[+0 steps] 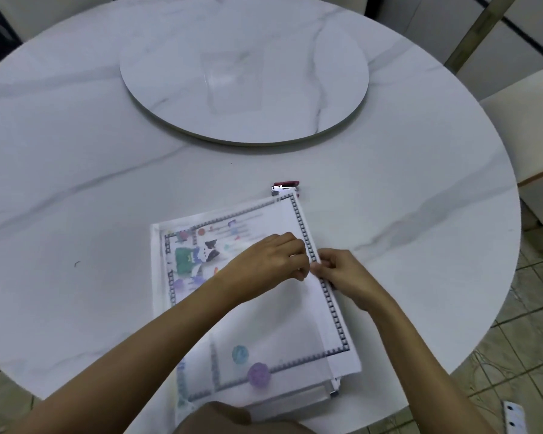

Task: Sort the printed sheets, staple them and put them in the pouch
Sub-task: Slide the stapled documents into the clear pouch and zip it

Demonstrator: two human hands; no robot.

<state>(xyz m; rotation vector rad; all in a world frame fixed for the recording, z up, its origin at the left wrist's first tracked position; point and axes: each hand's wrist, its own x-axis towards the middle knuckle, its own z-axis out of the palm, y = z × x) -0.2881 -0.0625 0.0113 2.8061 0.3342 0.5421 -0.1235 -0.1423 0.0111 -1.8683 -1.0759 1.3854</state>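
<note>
Head view, and it's the only one we've got: both hands meet at the right long edge of the white printed sheets [314,314] with their dark block border. The left hand [271,261] reaches across the page with fingers curled and tips nipping that edge. The right hand [345,274] comes in from outside, thumb and forefinger pinching the same strip. My read is that they grip there to square the pages and ease them into the frosted translucent pouch [156,277], which veils the left part. Cartoon prints show hazy through the film, while the right strip looks crisp and uncovered, so it's partly in, I'd say.

It all lies flat near the front of the round white marble table [76,183]. A small red-and-silver stapler [285,188] sits just beyond the far corner, out of the way.
</note>
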